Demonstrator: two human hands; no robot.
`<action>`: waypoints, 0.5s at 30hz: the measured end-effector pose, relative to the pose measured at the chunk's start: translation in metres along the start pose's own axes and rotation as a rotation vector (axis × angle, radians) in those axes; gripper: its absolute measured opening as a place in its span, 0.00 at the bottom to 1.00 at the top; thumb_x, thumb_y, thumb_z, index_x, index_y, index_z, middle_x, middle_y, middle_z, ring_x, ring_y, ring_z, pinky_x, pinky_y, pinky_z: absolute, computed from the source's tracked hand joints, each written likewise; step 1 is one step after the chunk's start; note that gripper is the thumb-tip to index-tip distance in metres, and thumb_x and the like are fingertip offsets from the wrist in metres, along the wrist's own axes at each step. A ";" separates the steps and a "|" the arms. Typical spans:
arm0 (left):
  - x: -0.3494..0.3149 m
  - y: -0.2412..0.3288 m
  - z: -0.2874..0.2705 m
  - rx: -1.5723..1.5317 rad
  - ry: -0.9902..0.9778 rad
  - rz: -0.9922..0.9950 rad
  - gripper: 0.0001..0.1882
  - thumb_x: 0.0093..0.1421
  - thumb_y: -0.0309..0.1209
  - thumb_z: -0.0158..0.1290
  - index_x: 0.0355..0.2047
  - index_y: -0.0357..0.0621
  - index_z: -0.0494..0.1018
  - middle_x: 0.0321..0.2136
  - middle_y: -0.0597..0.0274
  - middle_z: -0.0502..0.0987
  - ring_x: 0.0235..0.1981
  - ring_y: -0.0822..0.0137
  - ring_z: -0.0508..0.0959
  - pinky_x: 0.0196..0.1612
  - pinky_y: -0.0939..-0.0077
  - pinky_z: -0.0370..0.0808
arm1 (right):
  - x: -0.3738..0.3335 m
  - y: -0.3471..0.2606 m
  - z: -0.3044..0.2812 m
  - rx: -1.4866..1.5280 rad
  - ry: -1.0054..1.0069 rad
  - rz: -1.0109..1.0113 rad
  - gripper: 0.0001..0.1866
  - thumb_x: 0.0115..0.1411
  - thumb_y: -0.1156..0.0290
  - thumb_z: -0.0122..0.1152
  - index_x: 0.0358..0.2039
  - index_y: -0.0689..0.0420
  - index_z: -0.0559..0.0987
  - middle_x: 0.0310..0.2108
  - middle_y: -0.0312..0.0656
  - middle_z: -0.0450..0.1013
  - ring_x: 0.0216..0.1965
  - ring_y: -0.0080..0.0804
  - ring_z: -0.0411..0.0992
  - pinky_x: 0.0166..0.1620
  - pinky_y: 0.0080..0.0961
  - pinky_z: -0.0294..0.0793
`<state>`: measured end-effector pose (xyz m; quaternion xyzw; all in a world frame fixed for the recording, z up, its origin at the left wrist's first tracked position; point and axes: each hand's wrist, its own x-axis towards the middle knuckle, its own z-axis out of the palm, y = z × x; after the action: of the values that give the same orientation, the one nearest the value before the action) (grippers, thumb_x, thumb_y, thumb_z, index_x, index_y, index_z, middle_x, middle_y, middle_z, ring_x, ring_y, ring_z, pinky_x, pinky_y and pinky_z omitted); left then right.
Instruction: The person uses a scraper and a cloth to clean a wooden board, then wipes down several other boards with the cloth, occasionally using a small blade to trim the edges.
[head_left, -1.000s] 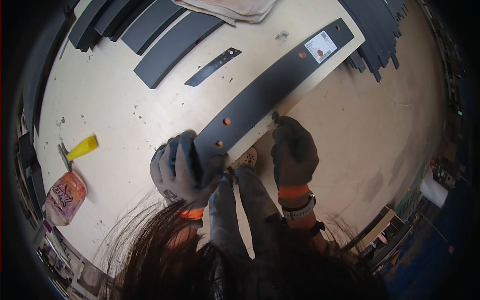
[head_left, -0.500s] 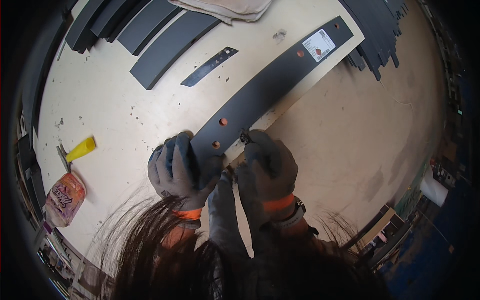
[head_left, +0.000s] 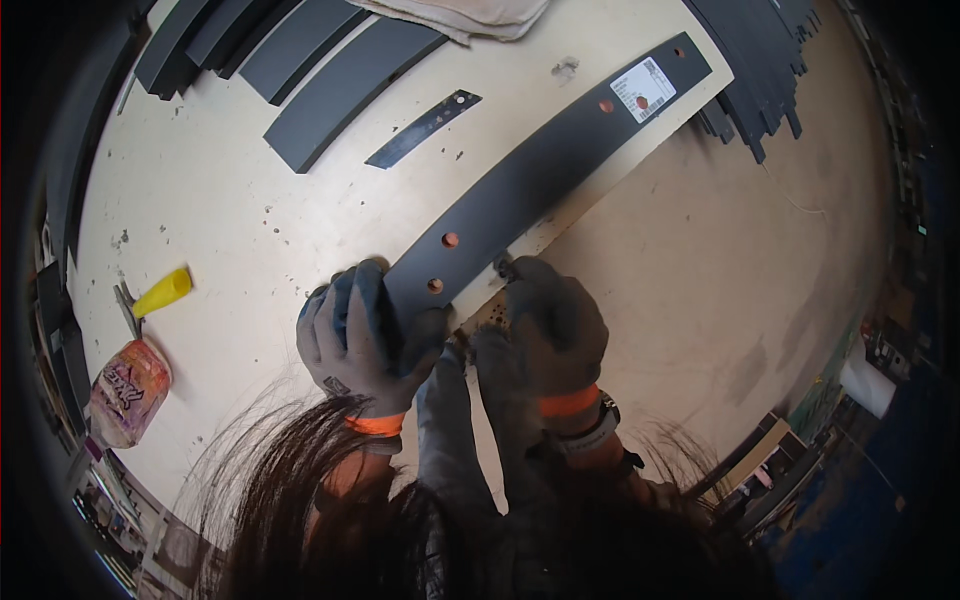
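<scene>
A long, dark grey, slightly curved bar (head_left: 530, 170) lies slantwise across the white table, with several round holes and a white label (head_left: 642, 90) near its far end. My gloved left hand (head_left: 352, 335) is closed around the bar's near end, thumb on the top face and fingers over the left edge. Beside the bar's right edge, my gloved right hand (head_left: 562, 325) is closed in a pinch. A small, black, crumpled bit (head_left: 503, 266) sticks out at its fingertips; what it is made of I cannot tell.
Several dark grey bars (head_left: 345, 85) lie at the far left, near a folded cloth (head_left: 490, 15) and a thin dark blade-like strip (head_left: 424, 129). A yellow-handled tool (head_left: 163, 292) and a pinkish bottle (head_left: 131, 393) are at the left. Stacked dark strips (head_left: 755, 70) stand beyond the table's right corner.
My right hand has moved slightly right and away from the bar's edge, the black bit still at its fingertips. My left hand keeps its hold. The view has shifted a little.
</scene>
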<state>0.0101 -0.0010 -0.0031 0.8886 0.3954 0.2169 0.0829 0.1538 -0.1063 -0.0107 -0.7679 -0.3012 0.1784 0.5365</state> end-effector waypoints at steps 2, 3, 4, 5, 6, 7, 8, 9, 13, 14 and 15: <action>0.000 0.000 -0.002 0.040 -0.002 0.005 0.32 0.45 0.45 0.60 0.48 0.42 0.69 0.41 0.62 0.76 0.43 0.58 0.73 0.47 0.59 0.69 | 0.000 -0.003 -0.001 -0.086 -0.057 -0.049 0.16 0.50 0.80 0.61 0.42 0.60 0.78 0.30 0.44 0.75 0.31 0.39 0.74 0.34 0.31 0.73; 0.001 0.000 -0.002 0.038 -0.002 0.006 0.32 0.45 0.45 0.60 0.48 0.42 0.69 0.41 0.62 0.76 0.43 0.58 0.73 0.47 0.59 0.69 | 0.001 -0.003 -0.002 -0.088 -0.056 -0.049 0.16 0.50 0.80 0.61 0.42 0.60 0.78 0.30 0.44 0.75 0.31 0.39 0.74 0.34 0.31 0.73; 0.003 0.001 -0.002 0.015 -0.008 0.013 0.32 0.45 0.45 0.60 0.48 0.42 0.68 0.41 0.62 0.76 0.43 0.58 0.73 0.47 0.59 0.69 | 0.002 -0.002 -0.004 -0.063 -0.017 -0.045 0.16 0.50 0.80 0.61 0.42 0.60 0.78 0.31 0.44 0.75 0.31 0.39 0.74 0.34 0.31 0.73; 0.004 0.001 -0.001 -0.008 -0.014 0.021 0.32 0.45 0.44 0.60 0.49 0.41 0.68 0.41 0.62 0.76 0.43 0.58 0.73 0.47 0.59 0.69 | 0.003 -0.001 -0.005 -0.039 0.022 -0.041 0.16 0.50 0.80 0.61 0.42 0.60 0.77 0.32 0.45 0.75 0.31 0.40 0.74 0.34 0.31 0.73; 0.003 0.001 -0.001 -0.009 -0.015 0.022 0.32 0.45 0.44 0.60 0.49 0.41 0.68 0.41 0.62 0.76 0.43 0.58 0.73 0.47 0.59 0.69 | 0.004 0.000 -0.005 -0.039 0.023 -0.040 0.16 0.50 0.80 0.61 0.42 0.60 0.77 0.32 0.45 0.75 0.31 0.40 0.74 0.34 0.31 0.73; 0.001 0.001 -0.001 0.012 -0.024 0.014 0.33 0.44 0.44 0.61 0.49 0.41 0.68 0.41 0.62 0.76 0.43 0.58 0.73 0.47 0.58 0.69 | 0.005 0.001 -0.005 -0.028 0.005 -0.023 0.17 0.50 0.80 0.61 0.42 0.60 0.77 0.32 0.45 0.75 0.31 0.40 0.74 0.35 0.31 0.74; 0.000 0.001 -0.001 0.032 -0.033 0.006 0.33 0.44 0.44 0.61 0.49 0.41 0.68 0.41 0.62 0.76 0.43 0.57 0.73 0.48 0.58 0.69 | 0.006 0.002 -0.004 -0.017 -0.013 -0.006 0.17 0.49 0.80 0.61 0.43 0.60 0.77 0.33 0.45 0.75 0.31 0.40 0.74 0.35 0.31 0.74; 0.001 0.001 -0.002 0.032 -0.033 0.005 0.33 0.44 0.44 0.61 0.49 0.41 0.68 0.41 0.62 0.76 0.43 0.57 0.73 0.48 0.58 0.69 | 0.006 0.002 -0.004 -0.017 -0.013 -0.006 0.17 0.49 0.80 0.61 0.43 0.60 0.77 0.33 0.45 0.75 0.31 0.40 0.74 0.35 0.31 0.74; 0.003 0.001 -0.007 -0.024 -0.086 -0.007 0.33 0.42 0.43 0.62 0.48 0.41 0.68 0.42 0.62 0.76 0.43 0.57 0.73 0.49 0.57 0.67 | 0.006 -0.002 -0.004 -0.013 -0.003 -0.009 0.17 0.50 0.79 0.62 0.43 0.60 0.77 0.32 0.45 0.75 0.31 0.40 0.74 0.35 0.31 0.74; 0.003 0.001 -0.008 -0.020 -0.082 -0.003 0.33 0.42 0.43 0.62 0.48 0.42 0.68 0.42 0.62 0.76 0.43 0.57 0.73 0.50 0.57 0.67 | 0.007 -0.003 -0.005 -0.028 -0.005 -0.018 0.17 0.50 0.78 0.62 0.43 0.60 0.77 0.32 0.45 0.75 0.31 0.40 0.74 0.36 0.31 0.74; 0.003 0.001 -0.007 -0.019 -0.082 -0.004 0.33 0.42 0.43 0.62 0.48 0.42 0.68 0.42 0.62 0.76 0.43 0.57 0.73 0.50 0.57 0.67 | 0.006 -0.005 -0.004 -0.028 -0.006 -0.017 0.17 0.50 0.78 0.62 0.43 0.60 0.77 0.32 0.45 0.75 0.31 0.40 0.74 0.36 0.31 0.74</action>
<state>0.0092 0.0001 0.0048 0.8952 0.3912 0.1839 0.1081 0.1591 -0.1039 -0.0046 -0.7721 -0.3117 0.1717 0.5265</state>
